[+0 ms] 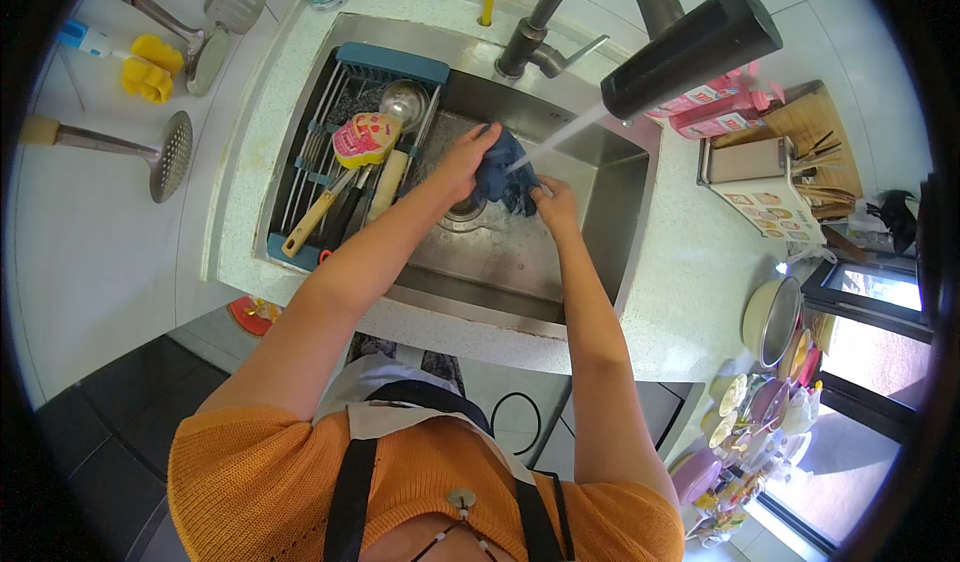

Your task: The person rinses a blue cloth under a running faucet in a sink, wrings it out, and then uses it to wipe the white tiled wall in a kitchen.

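A wet dark blue cloth (pixel 504 172) is stretched between my two hands over the drain side of a stainless steel sink (pixel 510 262). My left hand (pixel 471 158) grips its upper left edge, and my right hand (pixel 555 200) pinches its lower right corner. Water streams from the black faucet head (pixel 690 52) onto the cloth's middle. Part of the sink drain (pixel 461 213) shows beneath the cloth.
Across the sink's left side sits a drying rack (pixel 391 63) with a ladle (pixel 405 103), a sponge in printed wrapping (pixel 366 140) and several handled tools. Pink bottles (pixel 716 116) and a chopstick holder (pixel 750 163) stand on the right counter. Utensils hang at the left wall, including a skimmer (pixel 172 158).
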A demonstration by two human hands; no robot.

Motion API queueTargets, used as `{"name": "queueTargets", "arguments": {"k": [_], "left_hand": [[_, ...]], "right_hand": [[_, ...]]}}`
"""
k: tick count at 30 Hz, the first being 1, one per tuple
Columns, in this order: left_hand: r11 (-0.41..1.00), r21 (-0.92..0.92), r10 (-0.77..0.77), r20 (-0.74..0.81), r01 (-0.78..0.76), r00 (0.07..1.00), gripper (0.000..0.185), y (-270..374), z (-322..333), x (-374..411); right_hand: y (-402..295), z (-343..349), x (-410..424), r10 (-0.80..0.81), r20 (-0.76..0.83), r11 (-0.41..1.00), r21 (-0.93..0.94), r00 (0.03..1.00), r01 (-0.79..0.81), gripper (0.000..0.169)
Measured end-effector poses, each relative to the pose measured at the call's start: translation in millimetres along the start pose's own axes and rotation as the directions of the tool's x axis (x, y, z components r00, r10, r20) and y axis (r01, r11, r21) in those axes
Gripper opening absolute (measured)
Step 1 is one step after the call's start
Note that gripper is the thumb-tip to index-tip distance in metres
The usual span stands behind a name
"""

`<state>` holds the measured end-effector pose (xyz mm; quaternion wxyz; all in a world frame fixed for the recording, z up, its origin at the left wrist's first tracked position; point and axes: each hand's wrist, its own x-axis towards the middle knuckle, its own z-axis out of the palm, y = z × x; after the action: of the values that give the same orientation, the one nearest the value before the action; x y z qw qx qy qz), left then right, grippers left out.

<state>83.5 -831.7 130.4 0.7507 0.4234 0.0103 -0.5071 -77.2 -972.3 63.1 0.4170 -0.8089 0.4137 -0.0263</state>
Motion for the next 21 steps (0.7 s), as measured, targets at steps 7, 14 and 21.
{"name": "queueTargets", "arguments": {"k": [7,14,21], "left_hand": [[0.907,-0.337,-0.233,0.097,0.252,0.968,0.029,12.7,30.1,-9.2],[0.861,-0.408,-0.244,0.19,0.303,0.951,0.029,27.6,41.5,-15.4],[0.974,-0.177,-0.154,-0.062,0.141,0.986,0.023,29.4,-4.7,14.6]], "right_hand": [[-59.5,1.0,-24.3,0.211,0.183,0.816,0.508,0.96,-0.276,0.051],[-34.7,39.6,-15.0,0.076,0.585,0.209,0.783,0.808,-0.586,0.059],[-33.6,-9.2,-23.9,0.08,0.488,0.698,0.596,0.869,-0.398,0.045]]}}
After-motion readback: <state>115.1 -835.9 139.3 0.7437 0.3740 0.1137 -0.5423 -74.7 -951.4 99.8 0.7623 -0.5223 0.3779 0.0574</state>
